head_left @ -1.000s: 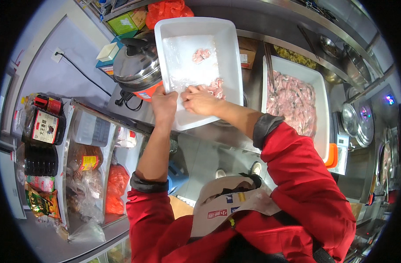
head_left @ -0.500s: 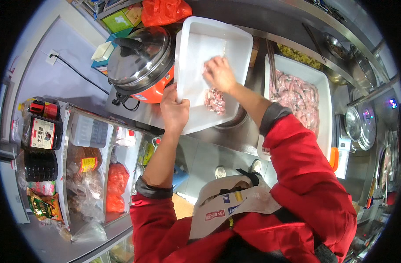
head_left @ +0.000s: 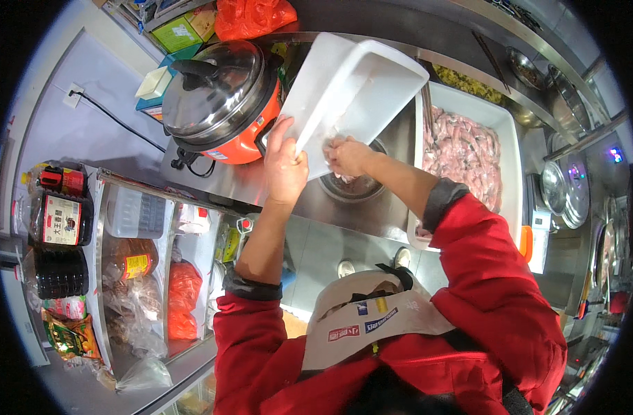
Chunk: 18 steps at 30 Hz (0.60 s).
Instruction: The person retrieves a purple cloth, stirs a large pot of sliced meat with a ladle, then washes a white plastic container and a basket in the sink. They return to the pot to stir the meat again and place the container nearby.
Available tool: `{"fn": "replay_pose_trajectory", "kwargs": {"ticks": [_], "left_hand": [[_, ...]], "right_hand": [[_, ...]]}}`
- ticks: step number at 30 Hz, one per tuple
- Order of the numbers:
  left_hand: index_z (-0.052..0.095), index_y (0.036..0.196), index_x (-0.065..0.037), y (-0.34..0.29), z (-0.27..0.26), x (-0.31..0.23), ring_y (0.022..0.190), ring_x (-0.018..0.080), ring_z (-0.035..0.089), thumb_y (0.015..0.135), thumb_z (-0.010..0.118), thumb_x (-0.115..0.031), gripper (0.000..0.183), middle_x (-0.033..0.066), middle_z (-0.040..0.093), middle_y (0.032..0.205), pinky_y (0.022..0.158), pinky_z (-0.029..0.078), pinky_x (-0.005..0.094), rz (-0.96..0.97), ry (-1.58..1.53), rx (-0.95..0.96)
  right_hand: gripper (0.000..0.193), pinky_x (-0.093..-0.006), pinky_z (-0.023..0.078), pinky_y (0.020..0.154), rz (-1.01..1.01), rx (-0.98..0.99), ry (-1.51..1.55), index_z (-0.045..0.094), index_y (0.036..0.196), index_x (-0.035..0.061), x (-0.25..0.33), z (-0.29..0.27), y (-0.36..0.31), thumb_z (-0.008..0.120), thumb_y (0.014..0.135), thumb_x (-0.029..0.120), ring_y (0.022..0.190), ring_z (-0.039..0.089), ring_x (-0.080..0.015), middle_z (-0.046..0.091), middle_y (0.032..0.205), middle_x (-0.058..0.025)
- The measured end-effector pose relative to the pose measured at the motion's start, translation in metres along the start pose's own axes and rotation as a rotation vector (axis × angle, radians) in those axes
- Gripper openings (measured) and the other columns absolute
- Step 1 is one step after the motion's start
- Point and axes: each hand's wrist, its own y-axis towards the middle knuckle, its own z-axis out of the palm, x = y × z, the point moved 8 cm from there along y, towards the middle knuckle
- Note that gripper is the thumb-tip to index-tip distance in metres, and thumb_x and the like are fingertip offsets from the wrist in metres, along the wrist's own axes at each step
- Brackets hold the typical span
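Observation:
A deep white plastic tub [head_left: 372, 86] tips steeply toward me over the counter. My left hand [head_left: 286, 159] is closed round its left side wall. Inside the low end, my right hand [head_left: 349, 157] has its fingers curled down against pale pink raw meat pieces [head_left: 345, 178], mostly hidden under the hand. Beneath that end lies a round metal bowl [head_left: 361, 194], partly covered by the tub and my right hand. To the right, another white tub [head_left: 514, 173] holds a heap of raw pinkish meat strips [head_left: 462, 152], with chopsticks along its left side.
An orange electric cooker [head_left: 244, 142] with a steel lid stands left of the tub. A red plastic bag [head_left: 254, 17] sits behind it. Shelves with bottles [head_left: 62, 218] and bags stand at left. A metal rail [head_left: 462, 59] runs along the counter's back.
The tub has tipped more steeply, its far end swinging right. My right hand has moved down toward the low end, where the meat pieces lay. My left hand keeps its hold.

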Motion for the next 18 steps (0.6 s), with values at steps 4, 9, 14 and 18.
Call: {"fn": "replay_pose_trajectory", "kwargs": {"ticks": [4, 9, 14, 18], "left_hand": [[0.051, 0.074, 0.004, 0.002, 0.001, -0.008, 0.13, 0.0405, 0.052, 0.07, 0.059, 0.014, 0.013, 0.0204, 0.055, 0.134, 0.103, 0.047, 0.0451, 0.02, 0.002, 0.015], [0.051, 0.073, 0.005, 0.012, -0.009, -0.012, 0.129, 0.0414, 0.053, 0.07, 0.058, 0.014, 0.012, 0.0213, 0.056, 0.134, 0.103, 0.047, 0.0452, -0.067, -0.075, -0.015], [0.051, 0.074, 0.006, 0.022, -0.012, -0.017, 0.127, 0.0422, 0.054, 0.069, 0.057, 0.014, 0.011, 0.0218, 0.058, 0.131, 0.103, 0.047, 0.0456, 0.007, -0.033, -0.059], [0.051, 0.076, 0.007, 0.023, -0.013, -0.016, 0.126, 0.0424, 0.055, 0.069, 0.056, 0.014, 0.012, 0.0214, 0.058, 0.13, 0.102, 0.047, 0.0467, 0.103, 0.052, -0.09]], "right_hand": [[0.042, -0.0499, 0.043, 0.103, 0.046, -0.278, -0.12, 0.062, 0.121, 0.006, -0.009, -0.052, -0.001, 0.064, 0.085, 0.028, 0.118, 0.055, -0.0327, 0.058, 0.127, -0.0167], [0.028, -0.0423, 0.049, 0.096, 0.207, -0.667, 0.003, 0.06, 0.11, -0.0034, -0.021, -0.089, -0.001, 0.054, 0.085, 0.009, 0.11, 0.054, -0.036, 0.056, 0.121, -0.0183], [0.03, -0.0428, 0.048, 0.098, 0.093, -0.439, 0.056, 0.059, 0.112, -0.0028, -0.011, -0.035, 0.008, 0.055, 0.085, 0.009, 0.112, 0.057, -0.0362, 0.058, 0.12, -0.0205], [0.025, -0.0441, 0.05, 0.097, 0.02, -0.163, -0.003, 0.064, 0.109, 0.0018, -0.009, -0.002, -0.016, 0.06, 0.086, 0.011, 0.111, 0.061, -0.0372, 0.062, 0.117, -0.0222]]}}
